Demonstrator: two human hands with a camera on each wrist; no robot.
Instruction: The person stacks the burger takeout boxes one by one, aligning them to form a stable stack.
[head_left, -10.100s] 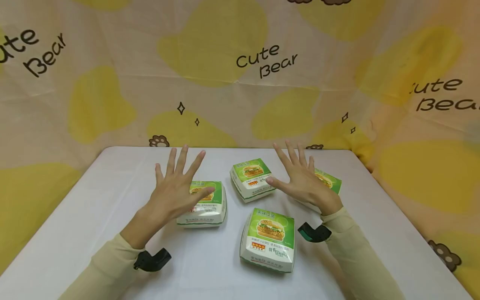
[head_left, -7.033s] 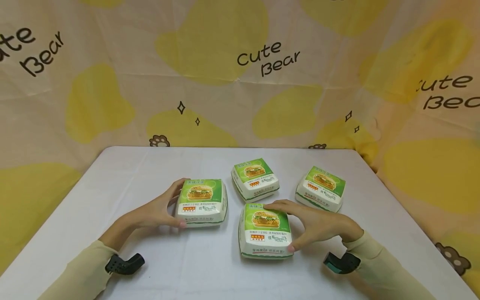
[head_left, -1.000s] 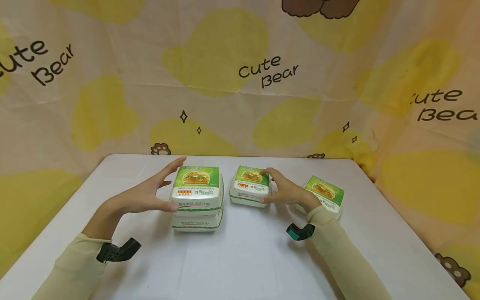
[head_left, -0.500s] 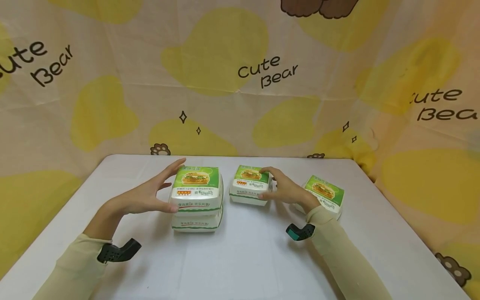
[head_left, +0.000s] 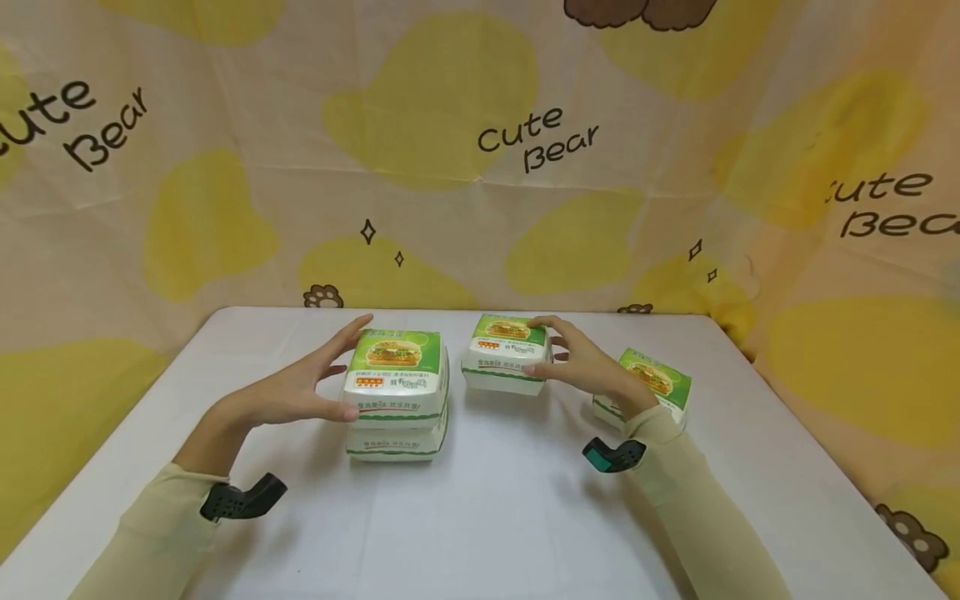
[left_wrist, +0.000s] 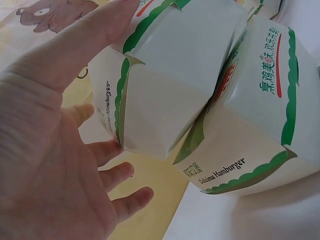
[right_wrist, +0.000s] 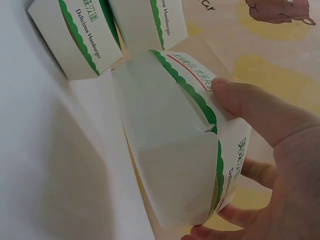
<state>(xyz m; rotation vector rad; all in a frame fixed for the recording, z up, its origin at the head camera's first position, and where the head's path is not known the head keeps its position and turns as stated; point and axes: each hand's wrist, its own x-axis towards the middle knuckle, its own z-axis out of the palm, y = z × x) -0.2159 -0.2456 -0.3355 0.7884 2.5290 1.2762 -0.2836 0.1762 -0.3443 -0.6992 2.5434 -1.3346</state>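
Observation:
Two white-and-green hamburger boxes are stacked left of the table's middle, an upper box (head_left: 393,375) on a lower box (head_left: 393,444). My left hand (head_left: 288,402) holds the upper box at its left side, thumb on the front face and fingertips around the back; in the left wrist view the palm stands away from the box wall (left_wrist: 170,75). To the right of the stack, my right hand (head_left: 585,364) grips another hamburger box (head_left: 498,354) between thumb at the front and fingers behind. Its underside (right_wrist: 175,180) hangs above the table in the right wrist view.
One more hamburger box (head_left: 652,379) stands at the right, partly hidden behind the right wrist. The white table (head_left: 450,533) ends at a yellow patterned cloth (head_left: 420,275) hanging behind it. Each wrist wears a black camera mount (head_left: 242,498).
Over the last second the right hand has closed on the middle box and raised it off the table. The left hand stays at the stack. Earlier, all boxes stood separately.

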